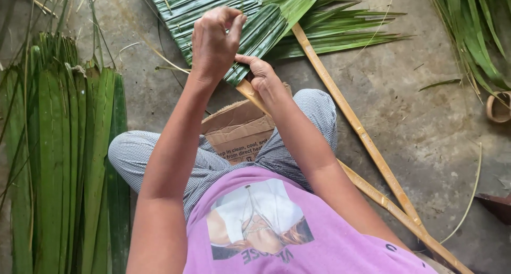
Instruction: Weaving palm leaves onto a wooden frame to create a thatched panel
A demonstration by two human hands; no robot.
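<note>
place: rustic leaf-thatching work yard; evidence: bare concrete floor (426, 130); bundled palm leaves (58, 157); bamboo poles (351, 119)

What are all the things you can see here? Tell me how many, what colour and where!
woven leaf panel: one, green, top middle on the floor, under both hands
bundle of long leaves: one, green, left side, tied with pale string near the top
loose leaves: several, green, top right corner
split sticks: two, tan, running from the panel down to the lower right
cardboard piece: one, brown, between the knees
round ring: one, tan, right edge
concrete floor: grey, all around
left hand: one, raised over the panel, fingers pinched together
right hand: one, pressing the panel's lower edge
</note>
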